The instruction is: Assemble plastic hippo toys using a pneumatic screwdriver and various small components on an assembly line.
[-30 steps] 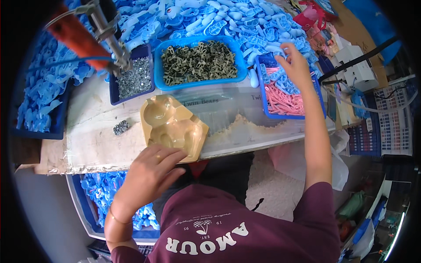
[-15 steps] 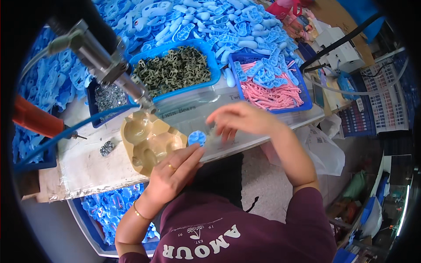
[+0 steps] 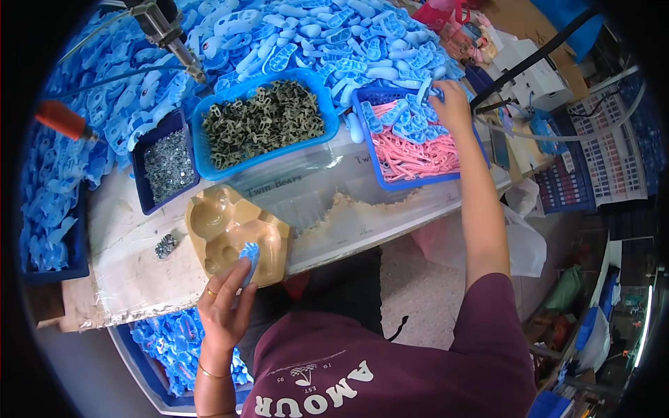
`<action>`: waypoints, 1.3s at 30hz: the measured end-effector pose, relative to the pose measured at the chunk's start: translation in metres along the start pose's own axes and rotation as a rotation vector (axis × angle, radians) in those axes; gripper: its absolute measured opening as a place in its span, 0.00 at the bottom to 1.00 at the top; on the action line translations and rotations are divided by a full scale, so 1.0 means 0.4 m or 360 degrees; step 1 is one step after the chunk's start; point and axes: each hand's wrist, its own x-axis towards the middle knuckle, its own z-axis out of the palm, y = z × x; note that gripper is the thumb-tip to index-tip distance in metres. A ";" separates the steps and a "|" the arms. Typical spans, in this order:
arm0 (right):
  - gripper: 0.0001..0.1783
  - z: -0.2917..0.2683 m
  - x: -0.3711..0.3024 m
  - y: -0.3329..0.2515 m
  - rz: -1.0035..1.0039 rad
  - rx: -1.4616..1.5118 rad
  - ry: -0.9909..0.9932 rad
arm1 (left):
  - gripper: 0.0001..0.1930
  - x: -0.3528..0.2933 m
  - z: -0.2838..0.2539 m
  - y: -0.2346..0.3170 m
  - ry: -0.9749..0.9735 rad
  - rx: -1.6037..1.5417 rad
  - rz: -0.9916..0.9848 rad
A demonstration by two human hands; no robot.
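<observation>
My left hand (image 3: 224,303) pinches a small blue plastic part (image 3: 250,262) over the near edge of a tan moulded fixture (image 3: 273,242) with rounded hollows. Away to the right, my right hand (image 3: 454,106) reaches to the far right corner of a blue basket (image 3: 423,183). Its fingers are closed on a blue plastic piece (image 3: 424,90) at the top of the pile; the fingertips are partly hidden. Inside that basket, ribbed blue pieces (image 3: 411,127) lie over a heap of pink plastic strips (image 3: 421,159).
A light-blue tray (image 3: 261,161) holds dark metal clips, beside a navy bin (image 3: 148,205) of small silvery parts. Blue mouldings (image 3: 293,35) heap behind. A metal driver (image 3: 171,42) and an orange-handled tool (image 3: 64,120) hang at the left. Loose screws (image 3: 166,246) lie by the fixture.
My right hand has moved from the bench's front up to the basket and closed on a blue piece. My left hand has shifted left with its blue part. The driver now hangs farther from the fixture.
</observation>
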 end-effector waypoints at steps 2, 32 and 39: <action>0.16 -0.032 0.011 -0.065 0.0104 0.0025 -0.0033 | 0.22 -0.007 -0.001 -0.004 0.0025 0.0007 -0.0010; 0.15 -0.195 -0.236 -0.981 -0.0840 0.1502 -0.0568 | 0.21 -0.145 0.037 -0.050 0.0006 0.0351 0.0522; 0.15 -0.203 -0.199 -0.950 -0.0593 0.1506 -0.0602 | 0.18 -0.199 -0.015 -0.078 0.0132 0.0318 0.0323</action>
